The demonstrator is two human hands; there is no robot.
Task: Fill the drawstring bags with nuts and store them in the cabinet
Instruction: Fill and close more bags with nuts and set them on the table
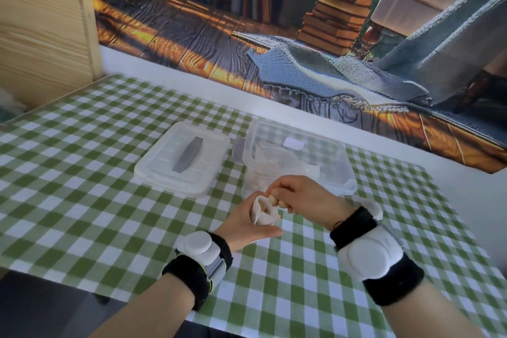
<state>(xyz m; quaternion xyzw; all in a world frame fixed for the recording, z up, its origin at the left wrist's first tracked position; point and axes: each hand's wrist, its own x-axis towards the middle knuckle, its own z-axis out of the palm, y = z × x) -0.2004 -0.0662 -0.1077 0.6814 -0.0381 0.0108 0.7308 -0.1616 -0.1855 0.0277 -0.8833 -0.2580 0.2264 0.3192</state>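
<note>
My left hand (pixel 248 225) grips a small white drawstring bag (pixel 264 212) upright above the checked tablecloth, its mouth open with pale nuts showing inside. My right hand (pixel 304 197) hovers right over the bag's mouth, fingers curled around a few nuts (pixel 274 200) that peek out at the fingertips. Just behind the hands stands a clear plastic box (pixel 329 151) holding more white bags and nuts. Both wrists wear black bands with white devices.
The box's clear lid (pixel 153 170), with a grey handle, lies flat to the left of the box. A light wooden cabinet (pixel 41 30) rises at the far left. The green-and-white checked table (pixel 82 214) ends at a white wall with a printed backdrop.
</note>
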